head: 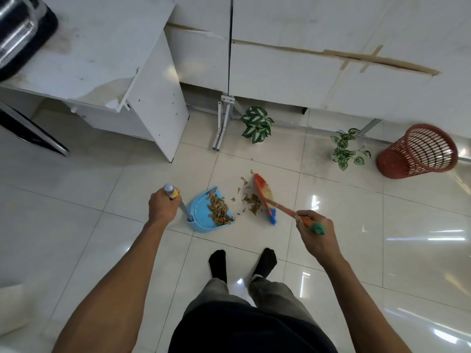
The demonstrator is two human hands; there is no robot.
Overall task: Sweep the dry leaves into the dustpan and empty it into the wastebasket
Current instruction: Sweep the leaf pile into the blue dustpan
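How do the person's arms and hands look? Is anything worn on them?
The left forearm and the right forearm are bare, with no sleeve visible. The left hand and the right hand wear no gloves; no watch, ring or bracelet is seen.

Light was bright and even, shadows faint. White glare streaked the glossy pale floor tiles (420, 215) below the red plastic mesh wastebasket (418, 151), itself slightly blurred. Far left of it, edges bowed with wide-angle distortion.

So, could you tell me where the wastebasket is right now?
In the head view, the wastebasket sits at the far right by the wall, just right of the smaller plant.
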